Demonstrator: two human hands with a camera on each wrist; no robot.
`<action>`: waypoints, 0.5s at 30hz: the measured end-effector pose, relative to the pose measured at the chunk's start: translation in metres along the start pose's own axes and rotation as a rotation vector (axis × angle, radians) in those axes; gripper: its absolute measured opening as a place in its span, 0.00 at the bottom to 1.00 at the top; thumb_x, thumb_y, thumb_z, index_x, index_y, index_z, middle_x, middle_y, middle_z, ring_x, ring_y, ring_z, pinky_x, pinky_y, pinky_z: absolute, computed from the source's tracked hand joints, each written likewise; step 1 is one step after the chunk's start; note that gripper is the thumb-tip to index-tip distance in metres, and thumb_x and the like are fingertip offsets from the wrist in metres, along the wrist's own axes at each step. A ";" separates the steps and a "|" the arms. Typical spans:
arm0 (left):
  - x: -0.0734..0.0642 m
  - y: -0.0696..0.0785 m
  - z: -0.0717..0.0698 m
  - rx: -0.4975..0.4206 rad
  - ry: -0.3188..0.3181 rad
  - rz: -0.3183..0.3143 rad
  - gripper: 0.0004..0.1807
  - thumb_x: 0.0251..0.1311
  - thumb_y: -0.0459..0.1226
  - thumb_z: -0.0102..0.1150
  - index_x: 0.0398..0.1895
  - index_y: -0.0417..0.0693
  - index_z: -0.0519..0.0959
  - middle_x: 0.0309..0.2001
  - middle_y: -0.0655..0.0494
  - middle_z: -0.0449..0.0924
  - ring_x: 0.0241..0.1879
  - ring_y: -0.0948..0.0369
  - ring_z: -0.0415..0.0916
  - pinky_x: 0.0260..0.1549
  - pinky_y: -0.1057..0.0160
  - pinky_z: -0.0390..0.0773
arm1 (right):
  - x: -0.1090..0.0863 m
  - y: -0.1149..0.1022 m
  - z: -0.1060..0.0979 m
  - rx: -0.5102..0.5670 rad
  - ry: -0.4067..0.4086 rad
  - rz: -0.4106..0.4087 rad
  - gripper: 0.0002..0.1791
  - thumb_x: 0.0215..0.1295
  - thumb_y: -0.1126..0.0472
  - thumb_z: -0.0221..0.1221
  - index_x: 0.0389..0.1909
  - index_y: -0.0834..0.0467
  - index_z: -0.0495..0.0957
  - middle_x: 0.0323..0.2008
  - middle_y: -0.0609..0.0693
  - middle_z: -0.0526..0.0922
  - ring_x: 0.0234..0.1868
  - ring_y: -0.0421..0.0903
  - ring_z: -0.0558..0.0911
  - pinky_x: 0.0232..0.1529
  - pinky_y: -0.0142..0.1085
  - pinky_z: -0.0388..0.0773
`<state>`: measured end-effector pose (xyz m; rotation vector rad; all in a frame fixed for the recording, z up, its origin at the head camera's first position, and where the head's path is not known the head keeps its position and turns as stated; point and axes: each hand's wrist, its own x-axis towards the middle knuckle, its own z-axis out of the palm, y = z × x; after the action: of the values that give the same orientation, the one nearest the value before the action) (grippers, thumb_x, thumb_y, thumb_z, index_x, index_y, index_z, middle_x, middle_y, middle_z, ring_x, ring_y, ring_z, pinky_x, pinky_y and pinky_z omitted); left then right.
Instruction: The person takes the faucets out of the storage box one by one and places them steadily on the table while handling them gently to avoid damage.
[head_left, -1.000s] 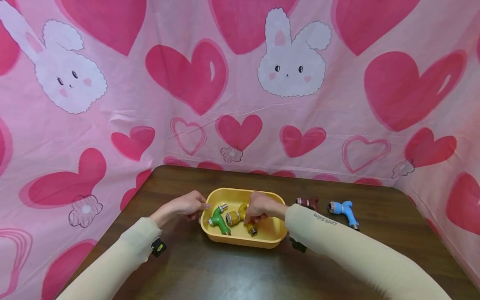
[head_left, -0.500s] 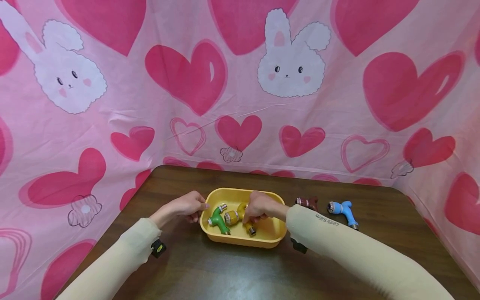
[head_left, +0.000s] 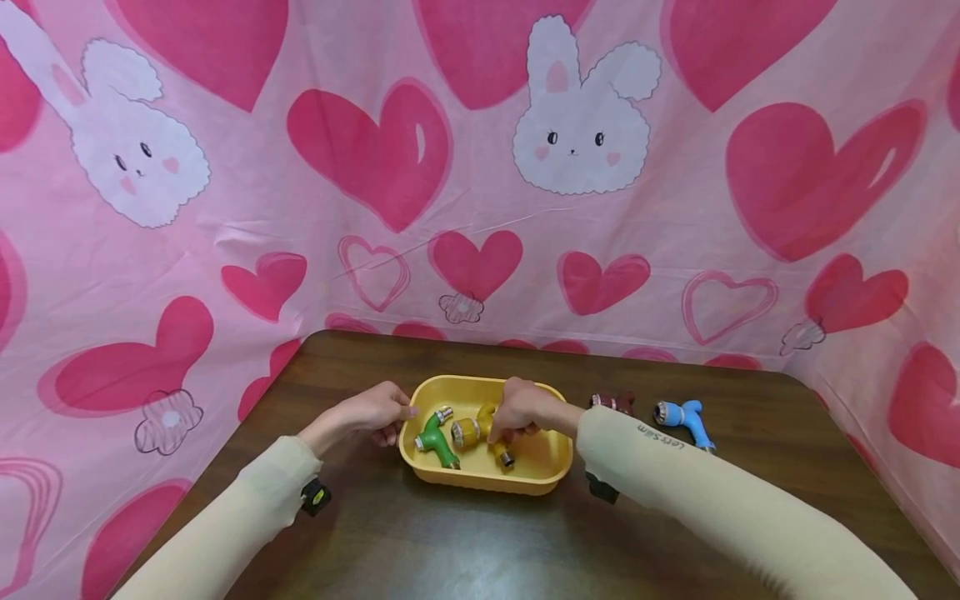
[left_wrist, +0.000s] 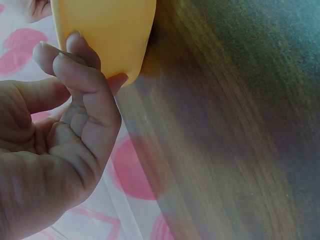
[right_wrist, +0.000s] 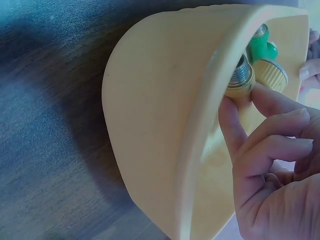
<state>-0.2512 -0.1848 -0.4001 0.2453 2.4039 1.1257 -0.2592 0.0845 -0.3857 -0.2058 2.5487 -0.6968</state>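
A yellow plastic tub (head_left: pixel 480 482) stands on the table. At its left end my left hand (head_left: pixel 378 410) holds the rim, thumb on the inside; the left wrist view shows curled fingers (left_wrist: pixel 90 90) against the outer wall. Inside the tub, my right hand (head_left: pixel 521 408) pinches a yellow tap (head_left: pixel 468 432) with a ribbed knob. Thumb and forefinger sit just behind its threaded metal end (right_wrist: pixel 241 72) in the right wrist view; the hand covers part of the tap's body. To the left of it lies a green tap (head_left: pixel 437 440) with silver ends.
Right of the tub, a maroon tap (head_left: pixel 613 403) and a light blue tap (head_left: pixel 686 419) lie on the dark wooden table (head_left: pixel 360 533). My right sleeve (head_left: pixel 675 458) passes close in front of both. A pink heart-print cloth (head_left: pixel 480 208) hangs behind and at the sides.
My right hand and forearm have shifted very slightly to the right, with the pinch on the yellow tap kept. The left hand and the tub look still.
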 end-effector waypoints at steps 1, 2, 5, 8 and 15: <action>0.000 0.000 0.000 -0.002 -0.001 0.001 0.14 0.80 0.34 0.52 0.44 0.32 0.85 0.18 0.53 0.75 0.15 0.64 0.71 0.18 0.66 0.78 | 0.000 0.000 0.000 0.009 -0.002 -0.001 0.18 0.53 0.61 0.79 0.13 0.60 0.82 0.10 0.47 0.73 0.11 0.38 0.62 0.12 0.29 0.58; 0.000 0.000 0.000 -0.002 -0.001 0.002 0.14 0.80 0.34 0.52 0.44 0.32 0.85 0.18 0.53 0.75 0.15 0.64 0.71 0.18 0.66 0.78 | -0.001 0.000 -0.001 0.016 -0.004 -0.002 0.18 0.53 0.61 0.79 0.13 0.61 0.82 0.11 0.47 0.73 0.11 0.38 0.62 0.12 0.29 0.58; -0.001 0.000 0.000 0.002 -0.002 0.005 0.14 0.80 0.35 0.52 0.45 0.32 0.85 0.18 0.53 0.75 0.15 0.64 0.72 0.19 0.65 0.79 | -0.001 0.001 -0.002 0.031 -0.001 0.001 0.18 0.53 0.61 0.79 0.13 0.61 0.82 0.11 0.47 0.73 0.11 0.38 0.62 0.12 0.28 0.58; -0.002 0.000 -0.001 0.002 -0.002 0.003 0.14 0.80 0.34 0.52 0.45 0.32 0.85 0.18 0.53 0.75 0.15 0.63 0.72 0.20 0.64 0.80 | -0.001 0.001 -0.004 0.020 0.014 0.008 0.18 0.52 0.60 0.79 0.14 0.61 0.82 0.11 0.47 0.73 0.11 0.38 0.63 0.12 0.28 0.59; -0.002 0.002 0.000 -0.013 -0.006 -0.017 0.13 0.80 0.34 0.52 0.45 0.33 0.84 0.20 0.52 0.76 0.15 0.63 0.72 0.19 0.66 0.79 | -0.002 0.003 -0.007 0.012 0.019 0.020 0.16 0.53 0.59 0.79 0.16 0.61 0.84 0.11 0.47 0.71 0.11 0.39 0.63 0.13 0.29 0.59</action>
<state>-0.2493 -0.1844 -0.3977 0.2231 2.3887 1.1313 -0.2607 0.0905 -0.3809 -0.1696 2.5609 -0.7092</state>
